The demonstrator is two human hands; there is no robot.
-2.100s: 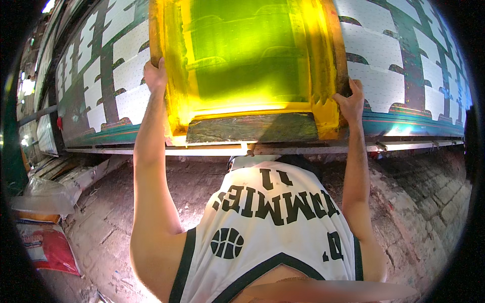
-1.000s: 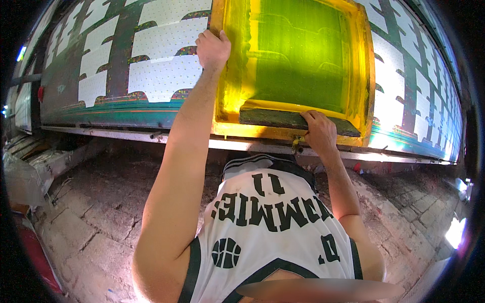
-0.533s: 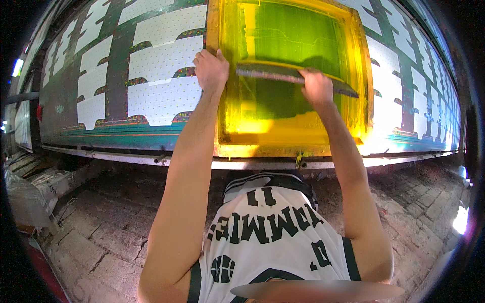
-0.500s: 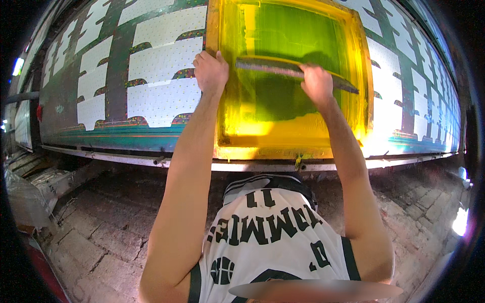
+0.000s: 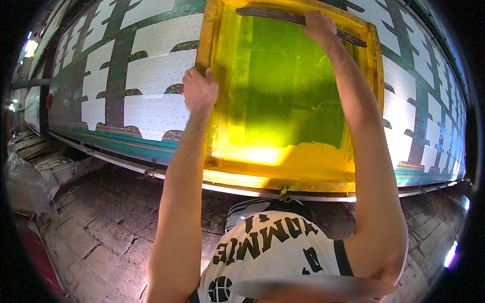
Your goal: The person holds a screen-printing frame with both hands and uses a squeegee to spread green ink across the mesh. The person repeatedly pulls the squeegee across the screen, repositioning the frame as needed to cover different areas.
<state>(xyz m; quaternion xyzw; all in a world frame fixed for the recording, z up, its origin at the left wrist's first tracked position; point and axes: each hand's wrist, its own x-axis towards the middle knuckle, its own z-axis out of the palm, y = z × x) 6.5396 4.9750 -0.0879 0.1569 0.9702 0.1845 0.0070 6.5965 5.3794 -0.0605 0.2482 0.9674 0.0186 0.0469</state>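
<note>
A large yellow screen-printing frame (image 5: 207,45) with a green-tinted mesh (image 5: 288,86) lies on a long table. My right hand (image 5: 320,26) is closed round a long dark squeegee (image 5: 273,14), which spans the mesh near the frame's far end, its right end slightly nearer me. My left hand (image 5: 200,89) rests against the frame's left rail, its fingers curled at the outer edge. That hand's grip is partly hidden. Yellow ink (image 5: 313,156) lies along the near part of the screen.
White dotted fabric pieces (image 5: 159,73) lie in rows on the dark green table (image 5: 116,83), left and right of the frame. A metal rail (image 5: 156,173) runs along the table's near edge. Plastic sheeting (image 5: 25,182) sits at the lower left above a brick floor (image 5: 111,222).
My right hand has pushed the squeegee away from me, from the middle of the mesh to its far end. My left hand stays at the left rail.
</note>
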